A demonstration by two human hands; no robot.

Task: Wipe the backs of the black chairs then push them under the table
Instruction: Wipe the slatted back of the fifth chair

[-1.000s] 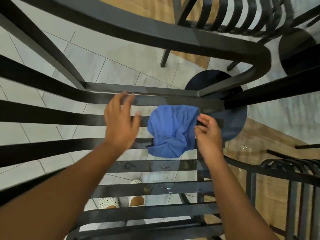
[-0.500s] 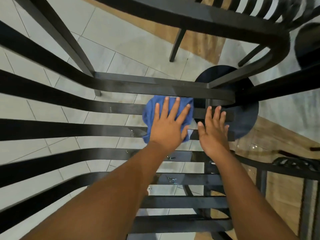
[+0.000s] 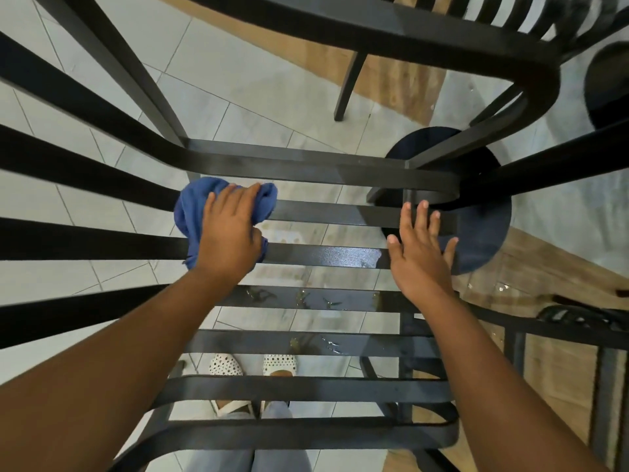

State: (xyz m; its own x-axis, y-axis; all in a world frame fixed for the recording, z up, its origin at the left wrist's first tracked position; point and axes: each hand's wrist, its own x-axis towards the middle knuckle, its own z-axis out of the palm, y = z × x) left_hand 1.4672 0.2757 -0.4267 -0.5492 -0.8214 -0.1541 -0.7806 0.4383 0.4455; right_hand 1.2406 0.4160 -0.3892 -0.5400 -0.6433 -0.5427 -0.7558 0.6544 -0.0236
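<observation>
Our left hand (image 3: 228,233) grips the blue cloth (image 3: 190,216) bunched against the black chair (image 3: 323,257) slats at nine o'clock; our right hand (image 3: 420,248) rests spread, fingers flat, at three o'clock.

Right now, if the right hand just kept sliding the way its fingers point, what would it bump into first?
The right hand lies flat on a black slat, fingers pointing up the frame. Going on, it would probably first meet the thick curved rail just beyond its fingertips, though depth is hard to judge.
</observation>
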